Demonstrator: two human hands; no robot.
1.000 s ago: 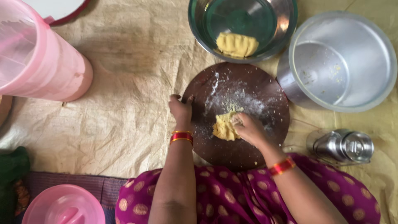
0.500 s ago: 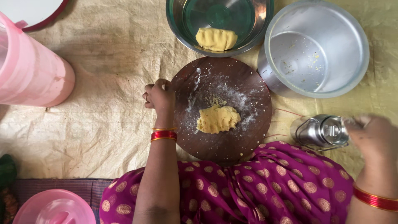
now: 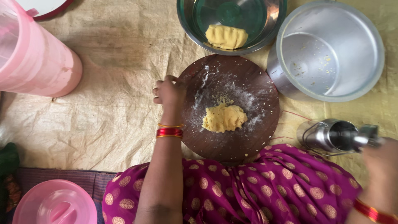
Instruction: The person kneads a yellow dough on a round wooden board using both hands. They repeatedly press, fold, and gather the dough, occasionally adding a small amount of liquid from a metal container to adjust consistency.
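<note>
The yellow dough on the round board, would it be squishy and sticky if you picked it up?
Probably squishy: the yellow dough is a lumpy, uneven mound, so it likely bends and sags when lifted. Maybe only a little sticky, because white flour is dusted over the round wooden board around it. It looks unlikely to roll, since it sits flat and spread out.
</note>
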